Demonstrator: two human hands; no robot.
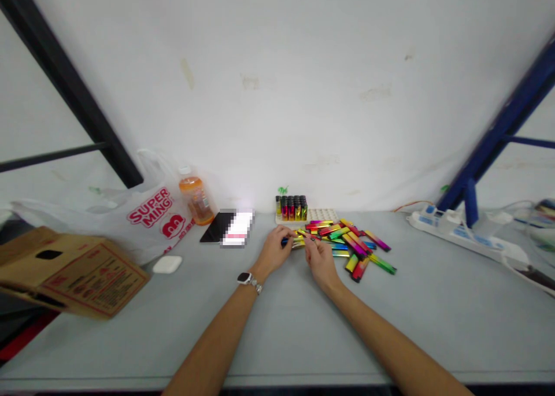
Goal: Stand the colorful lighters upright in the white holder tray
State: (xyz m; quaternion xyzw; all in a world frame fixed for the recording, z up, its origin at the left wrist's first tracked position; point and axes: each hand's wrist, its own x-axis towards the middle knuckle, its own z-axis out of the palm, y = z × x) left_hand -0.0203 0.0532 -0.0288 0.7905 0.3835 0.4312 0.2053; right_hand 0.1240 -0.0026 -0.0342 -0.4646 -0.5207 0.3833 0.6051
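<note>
A heap of several shiny rainbow-coloured lighters [347,241] lies on the grey table [277,326], in front of a white tray [323,215] that holds a row of upright lighters [291,207] at its left end. My left hand [275,250], with a watch on the wrist, is closed round a few lighters at the heap's left edge. My right hand [319,260] sits just beside it, fingers pinched on a lighter at the same spot. Both hands meet over the near-left side of the heap.
A phone [228,228], an orange drink bottle [196,199], a white plastic bag [143,214], a small white case [167,264] and a cardboard box [69,271] stand at the left. A white power strip [459,231] with cables lies at the right. A white wall closes the back.
</note>
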